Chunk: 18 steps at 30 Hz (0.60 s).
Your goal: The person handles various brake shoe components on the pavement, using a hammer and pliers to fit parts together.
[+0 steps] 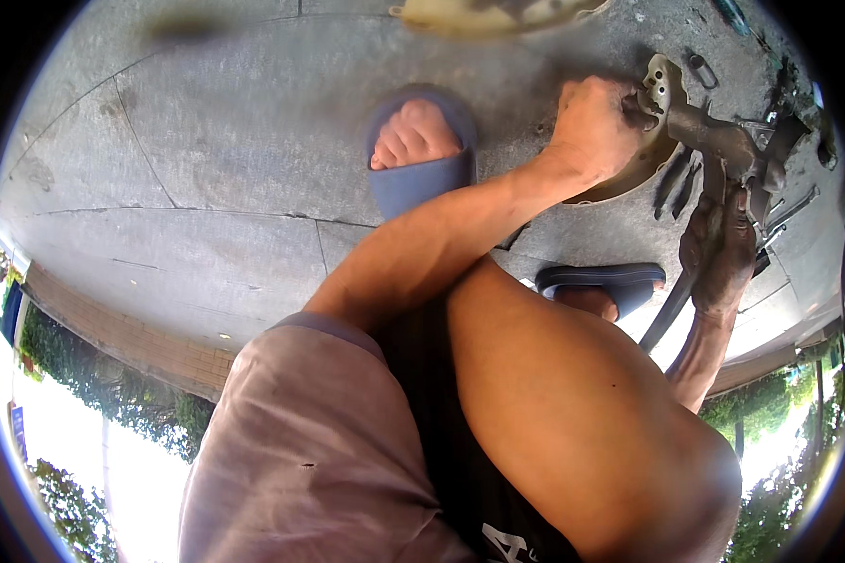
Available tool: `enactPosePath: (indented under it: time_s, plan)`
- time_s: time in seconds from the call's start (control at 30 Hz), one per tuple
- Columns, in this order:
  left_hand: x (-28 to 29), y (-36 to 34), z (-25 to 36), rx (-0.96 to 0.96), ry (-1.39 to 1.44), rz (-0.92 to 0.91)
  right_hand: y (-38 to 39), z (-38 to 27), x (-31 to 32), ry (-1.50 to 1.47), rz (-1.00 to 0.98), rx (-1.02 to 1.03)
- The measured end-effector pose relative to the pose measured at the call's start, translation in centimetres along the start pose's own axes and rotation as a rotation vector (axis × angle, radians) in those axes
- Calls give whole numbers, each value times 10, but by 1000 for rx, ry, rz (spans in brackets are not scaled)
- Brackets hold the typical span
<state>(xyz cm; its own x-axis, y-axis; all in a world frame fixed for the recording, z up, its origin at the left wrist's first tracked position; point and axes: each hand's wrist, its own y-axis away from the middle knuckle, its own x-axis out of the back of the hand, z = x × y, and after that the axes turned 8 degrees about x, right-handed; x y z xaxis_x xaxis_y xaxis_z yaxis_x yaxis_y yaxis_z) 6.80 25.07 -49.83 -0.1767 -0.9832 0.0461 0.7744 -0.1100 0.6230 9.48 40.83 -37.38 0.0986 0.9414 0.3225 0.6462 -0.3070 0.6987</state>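
Note:
My left hand (595,131) is closed at the edge of a curved, cream-coloured piece with holes (662,83), which rests on the pavement. The fingertips look dark with grime and seem to grip its rim. My right hand (723,246), also blackened, wraps round the handle of a hammer (714,134). The hammer's dark head lies over the right side of the curved piece, close to my left fingers. Its handle runs down past my right knee. Beside the curved piece lie pliers with dark handles (676,183).
Wrenches (791,214) and other dark tools lie at the right. A small metal link (702,71) is beyond the curved piece. Part of a pale yellow round piece (498,17) shows at the top. My slippered feet (421,150) rest on grey paving (225,141).

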Motion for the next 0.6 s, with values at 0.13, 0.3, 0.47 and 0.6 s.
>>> enactPosePath:
  time_s: [0.13, 0.3, 0.47, 0.6]
  plan:
    - [1, 3, -6, -70, -13, 4, -2, -4, 0, 52, -5, -67]
    - [-2, 1, -13, -136, -52, -3, -3, -4, 1, 67, 17, -55]
    - [-2, 2, -17, -175, -49, 28, -7, -17, -5, 30, 107, -54]
    - [-1, 1, -16, -191, -80, 48, -10, -17, -5, 115, 95, -26]
